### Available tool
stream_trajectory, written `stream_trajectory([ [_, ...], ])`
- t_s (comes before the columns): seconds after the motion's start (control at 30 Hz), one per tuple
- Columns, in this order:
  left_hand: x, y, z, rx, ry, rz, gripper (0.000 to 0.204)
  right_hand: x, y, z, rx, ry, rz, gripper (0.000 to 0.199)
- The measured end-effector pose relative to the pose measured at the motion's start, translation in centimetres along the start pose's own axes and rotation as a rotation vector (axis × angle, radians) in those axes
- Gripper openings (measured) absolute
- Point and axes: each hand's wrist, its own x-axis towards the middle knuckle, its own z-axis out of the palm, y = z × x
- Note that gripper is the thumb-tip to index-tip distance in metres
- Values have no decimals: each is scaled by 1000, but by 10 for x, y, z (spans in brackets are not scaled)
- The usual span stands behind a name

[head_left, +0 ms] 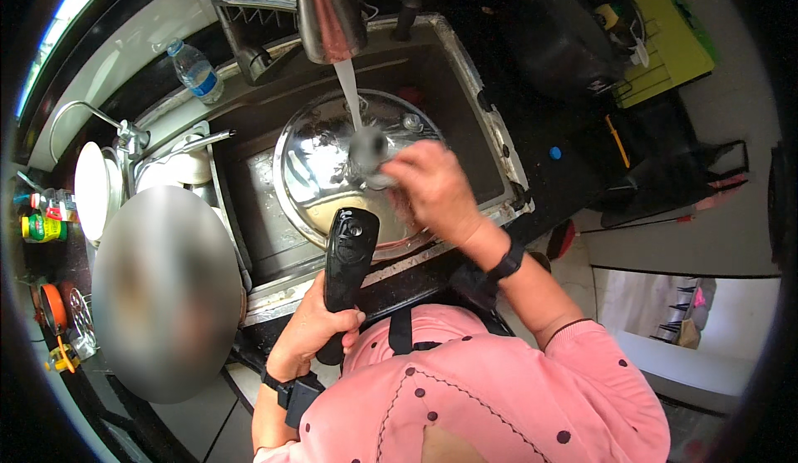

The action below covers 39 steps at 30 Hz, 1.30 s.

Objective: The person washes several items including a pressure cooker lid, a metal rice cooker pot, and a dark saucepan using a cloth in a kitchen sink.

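Observation:
My left hand [317,327] is wrapped round a long black handle [349,251] at the sink's near edge. The handle's far end overlaps the near rim of a wide, round, shiny metal pan [303,160] lying in the sink [262,176]. How handle and pan join is not clear. Over the pan, my right hand [434,193] has its fingers closed on a small grey round thing [366,149], smeared by motion. A stream of water [347,93] runs from the metal tap [331,18] onto that spot.
A plastic bottle [197,71] stands on the left ledge. White plates [93,184] and other dishes fill the left side, near a blurred patch. A large black pot [565,39] and green board [669,35] are at the far right; a blue cap [555,154] lies on the counter.

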Motion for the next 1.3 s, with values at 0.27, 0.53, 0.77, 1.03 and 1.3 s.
stream_trajectory([
  [0.27,-2,4,12,45,3,40,63,13,19,-2,118,-43,70,21],
  [0.53,7,-4,36,0,14,17,57,69,76,11,375,-405,-176,24],
  [0.77,18,-9,59,-102,62,102,55,60,114,-3,298,-361,-94,22],
  [1.03,24,-13,70,-318,198,134,56,19,135,-45,-123,-610,-23,26],
  [1.3,15,-25,89,-528,176,181,39,108,150,-6,308,-372,-222,30],
])
